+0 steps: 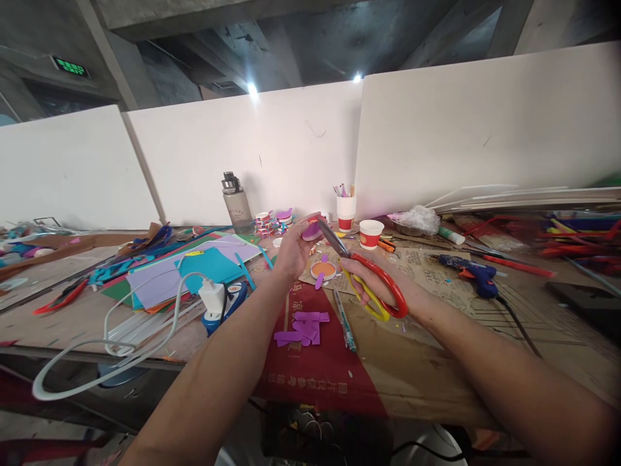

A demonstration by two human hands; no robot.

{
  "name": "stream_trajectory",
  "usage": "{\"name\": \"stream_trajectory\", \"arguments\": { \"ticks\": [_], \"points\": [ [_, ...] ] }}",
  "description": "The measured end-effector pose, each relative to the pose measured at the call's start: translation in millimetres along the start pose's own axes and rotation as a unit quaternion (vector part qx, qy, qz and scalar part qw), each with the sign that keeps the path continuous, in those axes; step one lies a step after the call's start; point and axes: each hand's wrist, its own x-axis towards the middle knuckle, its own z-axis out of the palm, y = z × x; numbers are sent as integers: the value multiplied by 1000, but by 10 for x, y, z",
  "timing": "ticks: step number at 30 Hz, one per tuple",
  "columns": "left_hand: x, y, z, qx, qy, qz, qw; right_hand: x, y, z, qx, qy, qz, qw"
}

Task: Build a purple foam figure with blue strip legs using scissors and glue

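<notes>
My left hand [291,249] holds a small purple foam piece [311,230] above the table. My right hand [369,281] grips scissors [373,278] with red and yellow handles; their blades point up-left and meet the purple piece. Below the hands lie an orange round disc on a white lid [323,269], a pile of purple foam scraps [301,327] on a red paper sheet [315,375], and a pen [345,321].
Coloured foam sheets [194,272] lie at the left with a white charger and cable [212,299]. A water bottle [237,204], paper cups [371,234], a blue glue gun [473,273] and a glue stick [451,235] stand around. White partition boards [485,129] close the back.
</notes>
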Motion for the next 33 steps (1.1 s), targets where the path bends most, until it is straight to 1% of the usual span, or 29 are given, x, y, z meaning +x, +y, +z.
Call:
{"name": "stream_trajectory", "arguments": {
  "ticks": [6,20,27,33],
  "points": [
    [-7,6,6,7,-7,2,1000,8,31,1,14,5,14,1000],
    [-18,15,24,14,-5,0,1000,-12,10,2,11,3,12,1000],
    [-14,9,24,17,-8,3,1000,-8,34,14,41,8,26,999],
    [-14,8,23,19,-9,2,1000,-17,-6,11,49,8,28,998]
  ]
}}
